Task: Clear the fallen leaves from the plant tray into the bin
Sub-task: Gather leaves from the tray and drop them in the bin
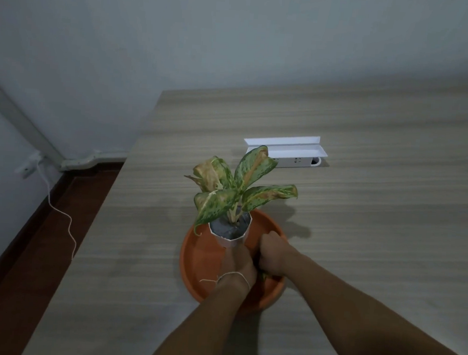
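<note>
Both hands were down inside the orange plant tray (197,255), which sat on the wood-grain table (361,241) near its front-left area. The left hand (239,266) reached in at the base of the white faceted pot (230,232), fingers pointing toward the pot and seemingly touching its lower wall; whether it gripped the pot or only rested against it, I couldn't tell. A thin string (231,275) was looped round the left wrist, one loose end sticking out to the left.

The right hand (273,256) was curled into a loose fist just right of the pot, knuckles up, pressed close against the left hand. A scrap of green, probably a fallen leaf (263,276), peeked out under the right palm near the tray's near rim. Fingers looked closed on it, but the view was too dark and blocked to confirm a real grip.

The plant (240,186) stood upright in the pot, speckled green leaves with brown, dried patches, one leaf drooping over the tray's left side. The pot sat toward the far part of the tray.

Behind the plant, a white power strip box (292,153) lay open on the table. Left of the table, a white cable (64,215) ran down along the floor by the wall.
</note>
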